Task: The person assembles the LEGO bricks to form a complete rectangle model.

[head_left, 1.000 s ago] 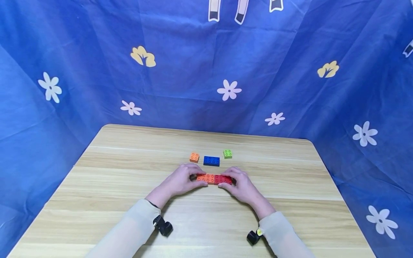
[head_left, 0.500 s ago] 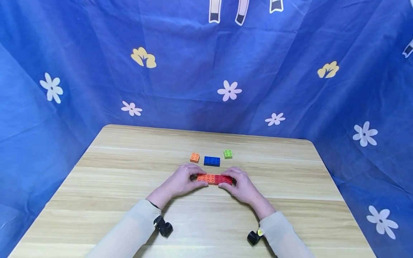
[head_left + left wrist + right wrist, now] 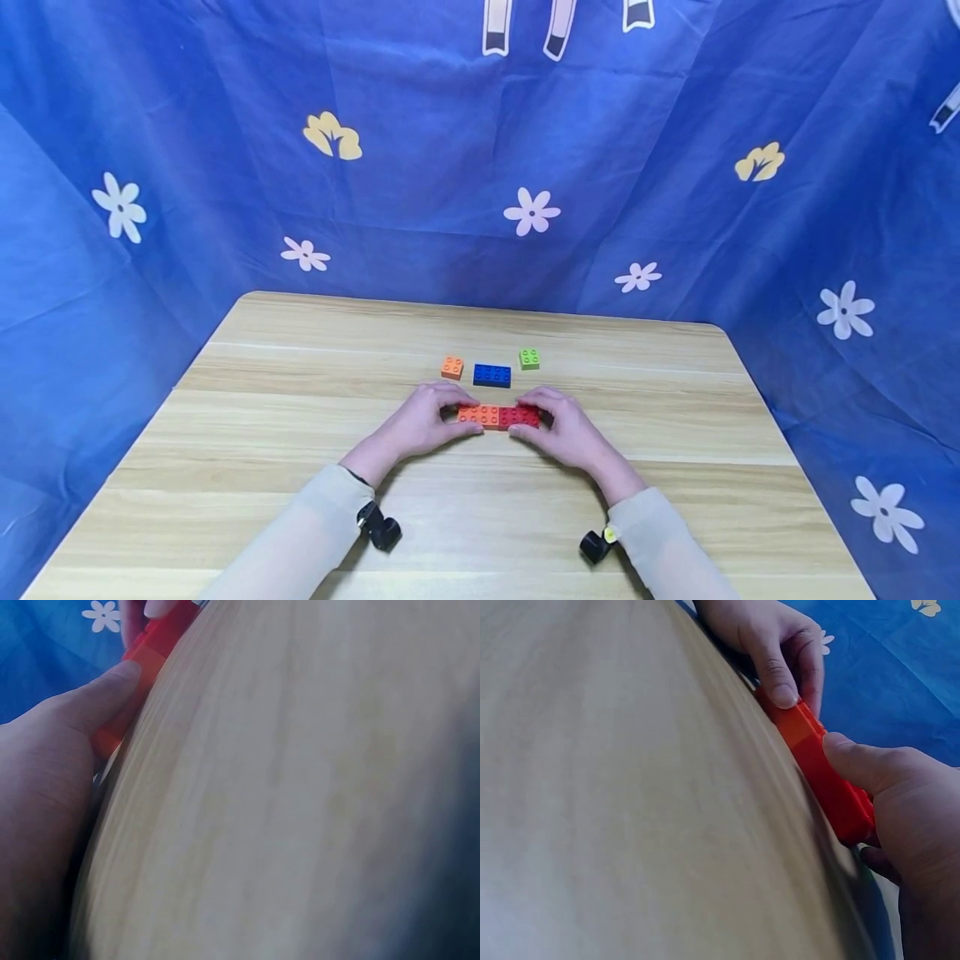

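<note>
An orange toy building brick [image 3: 486, 417] and a red toy building brick [image 3: 517, 417] lie end to end in one line on the table, studs up. My left hand [image 3: 422, 422] pinches the orange brick from the left, thumb on the near side and fingers on the far side. From the right, my right hand [image 3: 564, 429] holds the red brick the same way. In the right wrist view the red brick [image 3: 838, 793] meets the orange brick [image 3: 789, 724] with their sides flush, and my right thumb presses the red one's near side.
Behind the hands a small orange brick [image 3: 452, 367], a blue brick [image 3: 492, 376] and a small lime green brick [image 3: 529, 359] lie apart on the wooden table [image 3: 360, 333]. A blue patterned cloth [image 3: 420, 200] hangs beyond the table's back edge.
My right hand and forearm have shifted slightly to the right, its fingertips still at the red brick. My left hand and the bricks keep their places.
</note>
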`<move>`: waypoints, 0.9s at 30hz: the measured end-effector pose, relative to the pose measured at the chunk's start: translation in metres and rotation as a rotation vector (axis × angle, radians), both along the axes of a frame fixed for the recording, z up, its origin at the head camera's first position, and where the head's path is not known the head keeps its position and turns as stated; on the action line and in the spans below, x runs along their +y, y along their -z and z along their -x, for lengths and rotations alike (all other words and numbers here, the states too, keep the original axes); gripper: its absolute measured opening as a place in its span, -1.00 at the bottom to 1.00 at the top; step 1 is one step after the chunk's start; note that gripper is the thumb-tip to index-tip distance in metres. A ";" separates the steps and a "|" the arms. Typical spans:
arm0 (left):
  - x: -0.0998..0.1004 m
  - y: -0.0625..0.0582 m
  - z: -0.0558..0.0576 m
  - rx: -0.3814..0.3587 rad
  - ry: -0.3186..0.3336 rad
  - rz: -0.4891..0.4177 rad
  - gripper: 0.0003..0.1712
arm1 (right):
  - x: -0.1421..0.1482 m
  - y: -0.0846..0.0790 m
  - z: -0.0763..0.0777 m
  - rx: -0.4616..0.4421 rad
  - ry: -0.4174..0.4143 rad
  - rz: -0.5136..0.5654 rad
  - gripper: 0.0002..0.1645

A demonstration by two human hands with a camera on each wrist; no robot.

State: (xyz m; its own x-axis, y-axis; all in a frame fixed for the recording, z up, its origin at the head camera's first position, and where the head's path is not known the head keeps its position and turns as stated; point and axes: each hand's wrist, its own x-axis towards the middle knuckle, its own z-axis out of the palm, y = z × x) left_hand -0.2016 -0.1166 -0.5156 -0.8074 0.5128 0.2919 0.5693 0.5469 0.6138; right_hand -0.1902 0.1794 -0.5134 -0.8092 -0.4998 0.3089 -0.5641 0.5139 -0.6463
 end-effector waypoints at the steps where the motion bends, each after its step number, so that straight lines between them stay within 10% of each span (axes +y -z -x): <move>1: 0.000 0.000 0.000 0.003 0.000 -0.004 -0.51 | 0.001 -0.001 0.001 0.000 -0.004 0.008 -0.38; 27: 0.000 0.002 0.001 -0.014 -0.001 -0.014 -0.50 | -0.010 -0.024 0.033 -0.025 0.032 -0.013 -0.45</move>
State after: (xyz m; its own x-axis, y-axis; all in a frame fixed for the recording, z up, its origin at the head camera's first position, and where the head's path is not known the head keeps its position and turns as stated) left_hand -0.2025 -0.1170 -0.5174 -0.8122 0.5076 0.2876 0.5598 0.5389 0.6295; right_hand -0.2233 0.1697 -0.4899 -0.8322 -0.4773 0.2822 -0.5311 0.5400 -0.6530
